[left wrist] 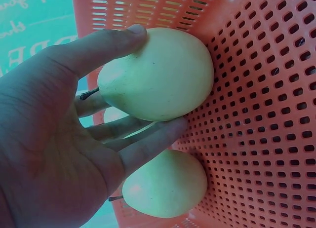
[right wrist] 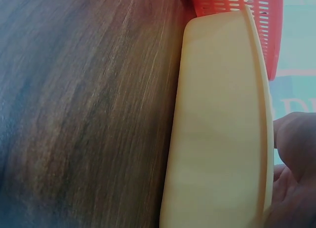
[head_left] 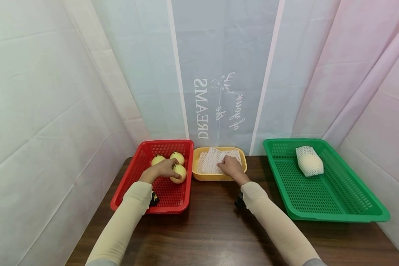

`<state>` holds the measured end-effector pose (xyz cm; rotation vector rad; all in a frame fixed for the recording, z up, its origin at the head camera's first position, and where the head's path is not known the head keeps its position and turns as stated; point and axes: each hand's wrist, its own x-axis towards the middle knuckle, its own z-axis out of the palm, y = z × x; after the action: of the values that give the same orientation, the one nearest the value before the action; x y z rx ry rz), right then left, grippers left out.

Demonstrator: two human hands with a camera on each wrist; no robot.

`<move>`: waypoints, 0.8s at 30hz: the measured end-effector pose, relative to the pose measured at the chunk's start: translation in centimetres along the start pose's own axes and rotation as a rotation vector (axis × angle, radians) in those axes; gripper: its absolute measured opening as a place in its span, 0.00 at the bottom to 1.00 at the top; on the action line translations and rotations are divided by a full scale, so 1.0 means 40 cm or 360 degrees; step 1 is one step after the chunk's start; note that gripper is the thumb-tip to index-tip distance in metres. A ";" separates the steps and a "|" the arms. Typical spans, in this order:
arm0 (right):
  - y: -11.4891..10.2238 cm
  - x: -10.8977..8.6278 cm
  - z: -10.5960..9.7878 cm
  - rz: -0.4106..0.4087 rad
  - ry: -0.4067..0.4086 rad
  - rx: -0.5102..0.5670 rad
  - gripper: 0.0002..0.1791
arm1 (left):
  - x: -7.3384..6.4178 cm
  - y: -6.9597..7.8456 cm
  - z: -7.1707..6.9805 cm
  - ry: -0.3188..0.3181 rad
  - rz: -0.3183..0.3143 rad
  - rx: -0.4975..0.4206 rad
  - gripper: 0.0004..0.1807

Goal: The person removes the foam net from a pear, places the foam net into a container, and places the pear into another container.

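Observation:
In the head view my left hand (head_left: 161, 169) reaches into the red basket (head_left: 166, 210) and grips a pale yellow pear (head_left: 178, 173). Its thumb and fingers lie round the pear (left wrist: 163, 75) in the left wrist view, stem towards the palm. Two other pears, one of them a pear (head_left: 177, 158) at the back, sit beside it. Over the yellow tray (head_left: 216, 178), my right hand (head_left: 232, 167) pinches the edge of a white foam net sleeve (head_left: 212, 162). The tray's wall (right wrist: 217, 119) hides those fingertips in the right wrist view.
At the right a green basket (head_left: 336, 217) holds a pear in a foam net (head_left: 309, 161). The yellow tray stands close beside the red basket on the dark wood table (head_left: 216, 232). A printed curtain (head_left: 226, 44) hangs behind.

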<state>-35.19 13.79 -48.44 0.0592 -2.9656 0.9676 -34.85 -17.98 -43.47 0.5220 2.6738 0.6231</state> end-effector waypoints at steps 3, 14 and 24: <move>-0.001 -0.003 -0.002 -0.0021 0.0024 0.0001 0.27 | -0.003 0.000 0.000 0.0007 0.0008 -0.0010 0.36; -0.007 -0.013 -0.014 -0.0110 0.0075 0.0053 0.29 | -0.010 0.006 -0.004 0.0053 0.0008 0.0005 0.36; -0.018 -0.033 -0.033 -0.0148 0.0056 0.0097 0.29 | -0.022 0.025 -0.018 0.0105 0.0045 0.0047 0.34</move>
<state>-33.84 14.03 -47.00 0.1772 -2.8728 1.0360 -34.11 -17.77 -42.17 0.5574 2.7455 0.6200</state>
